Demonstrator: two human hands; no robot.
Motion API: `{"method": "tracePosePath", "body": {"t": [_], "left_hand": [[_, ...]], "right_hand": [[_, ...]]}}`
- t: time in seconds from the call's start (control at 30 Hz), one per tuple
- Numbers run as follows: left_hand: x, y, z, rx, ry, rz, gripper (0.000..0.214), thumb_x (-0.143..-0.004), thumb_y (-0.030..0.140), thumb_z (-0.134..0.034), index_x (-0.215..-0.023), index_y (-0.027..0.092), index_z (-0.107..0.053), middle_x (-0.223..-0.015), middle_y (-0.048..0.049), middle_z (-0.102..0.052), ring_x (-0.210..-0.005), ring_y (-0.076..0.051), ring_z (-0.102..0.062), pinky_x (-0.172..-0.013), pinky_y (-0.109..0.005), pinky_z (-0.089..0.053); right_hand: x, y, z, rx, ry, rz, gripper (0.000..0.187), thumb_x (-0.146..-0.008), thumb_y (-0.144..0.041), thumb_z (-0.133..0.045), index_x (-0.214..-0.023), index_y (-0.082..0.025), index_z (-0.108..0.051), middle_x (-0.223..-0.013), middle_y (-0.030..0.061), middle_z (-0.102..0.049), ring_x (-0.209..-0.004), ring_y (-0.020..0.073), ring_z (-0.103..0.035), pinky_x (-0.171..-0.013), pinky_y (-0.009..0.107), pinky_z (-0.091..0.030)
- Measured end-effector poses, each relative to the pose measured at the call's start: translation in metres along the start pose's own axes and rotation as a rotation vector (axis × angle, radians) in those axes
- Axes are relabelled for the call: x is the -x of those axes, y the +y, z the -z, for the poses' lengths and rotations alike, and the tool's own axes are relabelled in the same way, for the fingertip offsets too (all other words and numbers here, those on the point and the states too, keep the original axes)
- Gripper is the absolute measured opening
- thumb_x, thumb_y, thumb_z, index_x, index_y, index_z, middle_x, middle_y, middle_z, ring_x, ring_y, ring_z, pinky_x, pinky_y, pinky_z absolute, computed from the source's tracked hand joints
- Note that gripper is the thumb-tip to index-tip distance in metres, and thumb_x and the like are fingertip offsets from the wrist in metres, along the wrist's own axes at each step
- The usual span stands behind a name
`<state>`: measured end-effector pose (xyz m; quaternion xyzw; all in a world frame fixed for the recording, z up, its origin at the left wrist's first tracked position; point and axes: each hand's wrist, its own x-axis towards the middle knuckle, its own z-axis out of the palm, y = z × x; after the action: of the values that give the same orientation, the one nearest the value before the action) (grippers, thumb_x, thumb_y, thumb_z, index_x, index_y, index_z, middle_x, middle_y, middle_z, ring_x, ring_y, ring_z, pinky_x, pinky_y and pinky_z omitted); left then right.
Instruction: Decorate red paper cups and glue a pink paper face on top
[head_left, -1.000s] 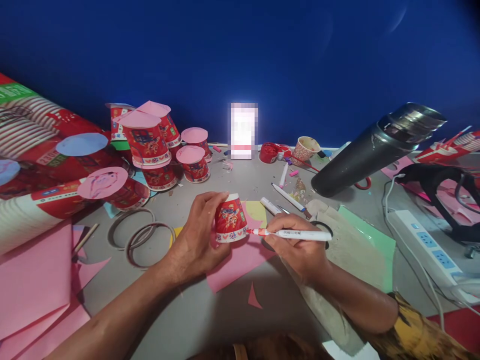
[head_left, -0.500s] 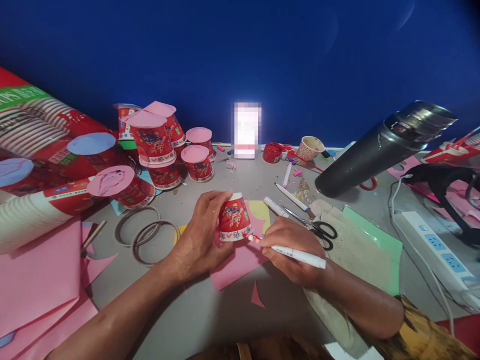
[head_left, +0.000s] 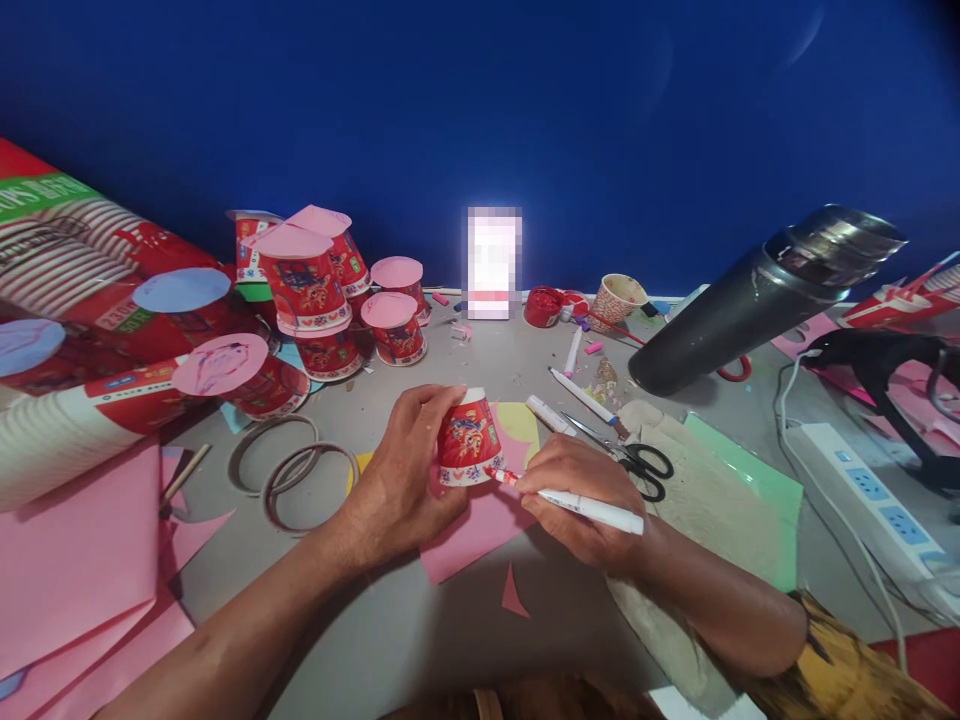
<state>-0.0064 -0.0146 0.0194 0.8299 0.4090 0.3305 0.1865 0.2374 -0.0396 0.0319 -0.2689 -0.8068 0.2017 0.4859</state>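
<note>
My left hand [head_left: 401, 480] is wrapped round the left side of a red patterned paper cup [head_left: 469, 438], which is upside down and slightly tilted. In my right hand [head_left: 581, 500] is a white marker [head_left: 592, 510] with a red tip end, pinched like a pen. Its tip meets the white band at the cup's lower right edge, touching or very close. Beneath the cup lies pink paper [head_left: 469, 545], with yellow paper [head_left: 519, 420] behind it. Black-handled scissors [head_left: 649, 465] rest beyond my right hand.
Red cups topped with pink paper discs [head_left: 289, 240] stand at the left, near two tape rings [head_left: 307, 485]. A dark thermos [head_left: 750, 300] leans at the right, beside a white power strip [head_left: 874, 490]. A bright phone-like screen [head_left: 493, 260] stands against the blue wall.
The marker's back end has shifted slightly left and down, its tip staying by the cup's band. Both hands keep their holds, and the cup has barely moved.
</note>
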Motion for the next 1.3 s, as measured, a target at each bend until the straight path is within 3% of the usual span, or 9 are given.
{"method": "tracePosePath", "body": {"t": [0.23, 0.8, 1.3], "left_hand": [[0.0006, -0.0018, -0.0005, 0.038, 0.020, 0.008, 0.088, -0.081, 0.014, -0.068, -0.159, 0.031, -0.030, -0.145, -0.0143, -0.045, -0.140, -0.036, -0.051, -0.114, -0.061, -0.051], [0.0001, -0.0023, -0.0017, 0.002, 0.036, -0.020, 0.085, -0.081, 0.015, -0.065, -0.158, 0.029, -0.032, -0.143, -0.0140, -0.047, -0.137, -0.035, -0.052, -0.116, -0.060, -0.050], [0.0018, -0.0023, -0.0038, 0.023, 0.041, -0.005, 0.089, -0.078, 0.011, -0.065, -0.158, 0.028, -0.033, -0.142, -0.0138, -0.046, -0.136, -0.034, -0.053, -0.112, -0.055, -0.054]], "right_hand": [[-0.0016, -0.0030, 0.0053, 0.006, 0.012, -0.057, 0.018, -0.095, -0.010, -0.064, -0.105, -0.022, -0.072, -0.085, 0.0051, -0.078, -0.076, 0.0200, -0.073, -0.072, 0.035, -0.059], [-0.0005, 0.0002, 0.0036, 0.024, 0.021, -0.058, 0.016, -0.095, -0.011, -0.064, -0.105, -0.023, -0.071, -0.086, 0.0050, -0.079, -0.076, 0.0198, -0.073, -0.071, 0.034, -0.059], [-0.0041, -0.0017, 0.0025, 0.005, -0.007, 0.006, 0.016, -0.096, -0.010, -0.065, -0.105, -0.021, -0.072, -0.087, 0.0053, -0.080, -0.078, 0.0186, -0.073, -0.075, 0.032, -0.060]]}}
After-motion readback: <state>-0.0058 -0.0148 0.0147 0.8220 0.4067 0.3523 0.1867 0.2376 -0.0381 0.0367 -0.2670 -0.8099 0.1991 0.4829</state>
